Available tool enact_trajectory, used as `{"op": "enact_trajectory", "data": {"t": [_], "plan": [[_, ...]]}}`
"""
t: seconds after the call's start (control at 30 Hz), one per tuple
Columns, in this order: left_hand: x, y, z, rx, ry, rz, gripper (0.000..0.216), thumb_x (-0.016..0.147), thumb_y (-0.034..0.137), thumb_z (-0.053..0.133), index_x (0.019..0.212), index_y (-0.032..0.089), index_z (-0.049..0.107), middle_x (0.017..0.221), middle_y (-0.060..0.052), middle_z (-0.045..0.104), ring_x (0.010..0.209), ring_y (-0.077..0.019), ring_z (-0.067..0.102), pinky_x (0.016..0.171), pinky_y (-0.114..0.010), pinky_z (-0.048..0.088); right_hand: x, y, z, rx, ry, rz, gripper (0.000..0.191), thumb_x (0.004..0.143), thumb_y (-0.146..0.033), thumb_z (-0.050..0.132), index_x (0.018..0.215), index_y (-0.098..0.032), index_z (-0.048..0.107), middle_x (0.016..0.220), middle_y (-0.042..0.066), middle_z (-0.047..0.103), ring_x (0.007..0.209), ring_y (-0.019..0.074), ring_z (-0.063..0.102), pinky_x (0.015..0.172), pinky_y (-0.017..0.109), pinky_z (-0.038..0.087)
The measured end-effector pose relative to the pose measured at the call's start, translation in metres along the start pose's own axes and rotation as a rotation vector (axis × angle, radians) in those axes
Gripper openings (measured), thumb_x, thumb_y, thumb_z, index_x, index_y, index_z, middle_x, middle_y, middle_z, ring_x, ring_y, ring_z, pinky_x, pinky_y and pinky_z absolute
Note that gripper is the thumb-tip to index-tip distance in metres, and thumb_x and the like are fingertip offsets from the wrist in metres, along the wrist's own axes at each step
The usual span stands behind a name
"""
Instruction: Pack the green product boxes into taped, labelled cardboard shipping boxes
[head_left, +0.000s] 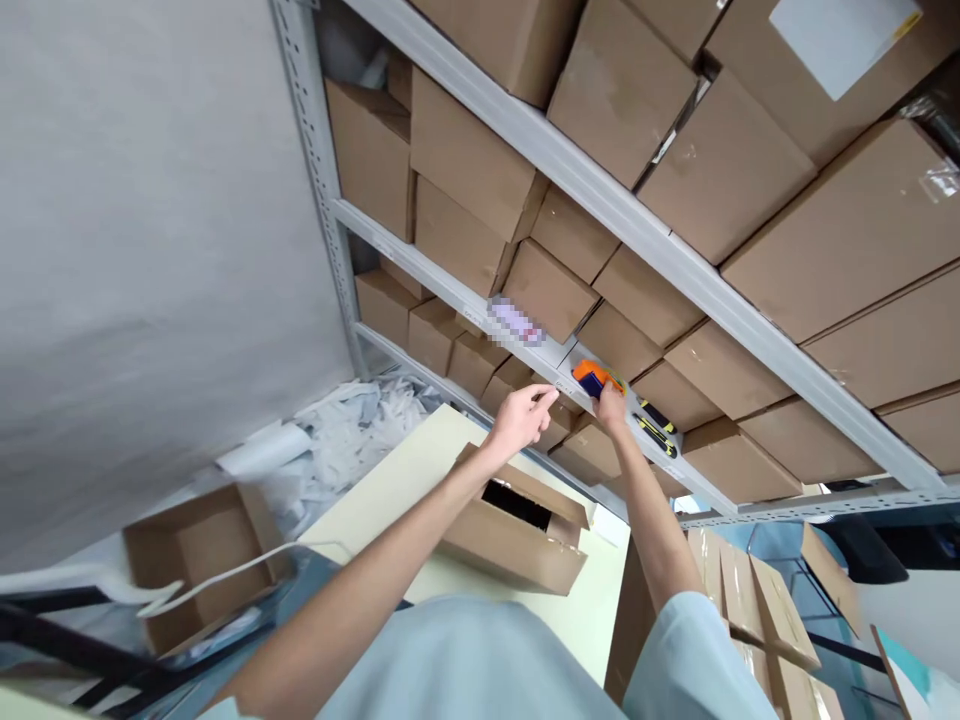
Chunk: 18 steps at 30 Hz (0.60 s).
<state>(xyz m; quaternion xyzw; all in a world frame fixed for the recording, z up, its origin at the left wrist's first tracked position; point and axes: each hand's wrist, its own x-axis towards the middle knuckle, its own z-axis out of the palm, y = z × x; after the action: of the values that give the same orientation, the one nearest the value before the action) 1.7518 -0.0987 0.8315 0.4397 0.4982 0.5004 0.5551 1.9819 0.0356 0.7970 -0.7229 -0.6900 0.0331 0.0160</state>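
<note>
My right hand (611,408) reaches up to the grey metal shelf edge (555,355) and grips an orange and blue tape dispenser (592,378) resting there. My left hand (523,417) hovers just left of it, fingers loosely curled with the index finger and thumb near the shelf edge, holding nothing I can see. Below my arms a cardboard box (517,525) with its flaps partly open lies on a pale yellow table (390,480). Two yellow and black utility knives (657,425) lie on the shelf edge right of my right hand.
Grey metal shelving (675,260) is packed with several closed cardboard boxes (465,160). An open empty box (199,555) sits lower left, with white crumpled packing paper (352,420) behind the table. Flattened cartons (757,610) stand at lower right. A grey wall (150,250) fills the left.
</note>
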Motion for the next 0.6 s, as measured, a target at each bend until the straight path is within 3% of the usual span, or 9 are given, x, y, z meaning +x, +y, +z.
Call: {"op": "enact_trajectory", "data": {"t": [0.1, 0.17, 0.27, 0.33, 0.4, 0.5, 0.6], "plan": [[-0.016, -0.002, -0.015, -0.167, -0.02, -0.063, 0.053, 0.105, 0.049, 0.063, 0.141, 0.011, 0.063, 0.069, 0.001, 0.07, 0.041, -0.0101, 0.05, 0.043, -0.023, 0.039, -0.01, 0.002, -0.006, 0.008, -0.026, 0.017, 0.052, 0.101, -0.026, 0.068, 0.147, -0.006, 0.054, 0.132, 0.027, 0.075, 0.122, 0.0359, 0.074, 0.107, 0.043, 0.051], [-0.031, -0.003, -0.029, -0.24, -0.056, -0.066, 0.054, 0.104, 0.048, 0.066, 0.146, 0.014, 0.059, 0.092, -0.008, 0.081, 0.049, -0.0101, 0.058, 0.048, -0.024, 0.046, -0.027, 0.003, -0.008, 0.065, -0.009, -0.012, 0.052, 0.104, -0.034, 0.064, 0.148, -0.008, 0.052, 0.131, 0.025, 0.075, 0.118, 0.0364, 0.074, 0.104, 0.044, 0.053], [-0.055, -0.007, -0.049, -0.29, -0.09, -0.049, 0.06, 0.094, 0.045, 0.08, 0.145, 0.018, 0.061, 0.115, -0.013, 0.083, 0.061, -0.0111, 0.067, 0.056, -0.025, 0.054, -0.076, 0.0, -0.002, 0.422, 0.086, -0.141, 0.051, 0.102, -0.05, 0.067, 0.136, -0.013, 0.057, 0.119, 0.018, 0.077, 0.104, 0.0333, 0.073, 0.096, 0.045, 0.057], [-0.069, -0.012, -0.061, -0.313, -0.083, -0.049, 0.058, 0.091, 0.045, 0.083, 0.14, 0.018, 0.065, 0.107, -0.009, 0.081, 0.059, -0.0101, 0.065, 0.056, -0.024, 0.053, -0.119, -0.008, 0.003, 0.714, 0.09, -0.224, 0.05, 0.097, -0.058, 0.073, 0.125, -0.018, 0.061, 0.109, 0.011, 0.076, 0.095, 0.0289, 0.071, 0.089, 0.043, 0.059], [-0.081, -0.019, -0.07, -0.355, -0.062, -0.075, 0.053, 0.094, 0.048, 0.081, 0.136, 0.018, 0.068, 0.089, -0.001, 0.074, 0.051, -0.0078, 0.057, 0.05, -0.023, 0.048, -0.164, -0.02, 0.007, 0.882, 0.009, -0.248, 0.047, 0.095, -0.061, 0.076, 0.118, -0.022, 0.063, 0.104, 0.007, 0.075, 0.09, 0.0252, 0.069, 0.085, 0.039, 0.059], [-0.095, -0.028, -0.081, -0.428, -0.037, -0.127, 0.047, 0.099, 0.053, 0.075, 0.13, 0.018, 0.071, 0.068, 0.008, 0.052, 0.041, -0.0051, 0.042, 0.042, -0.021, 0.037, -0.219, -0.041, 0.01, 1.014, -0.096, -0.232, 0.047, 0.094, -0.06, 0.08, 0.12, -0.023, 0.065, 0.108, 0.007, 0.077, 0.096, 0.0253, 0.071, 0.089, 0.039, 0.06], [-0.106, -0.034, -0.09, -0.487, -0.028, -0.165, 0.045, 0.1, 0.056, 0.074, 0.124, 0.019, 0.072, 0.062, 0.011, 0.041, 0.039, -0.0049, 0.034, 0.04, -0.02, 0.031, -0.255, -0.059, 0.013, 1.056, -0.173, -0.211, 0.05, 0.093, -0.06, 0.081, 0.125, -0.024, 0.066, 0.116, 0.008, 0.078, 0.105, 0.0271, 0.073, 0.095, 0.041, 0.061]]}}
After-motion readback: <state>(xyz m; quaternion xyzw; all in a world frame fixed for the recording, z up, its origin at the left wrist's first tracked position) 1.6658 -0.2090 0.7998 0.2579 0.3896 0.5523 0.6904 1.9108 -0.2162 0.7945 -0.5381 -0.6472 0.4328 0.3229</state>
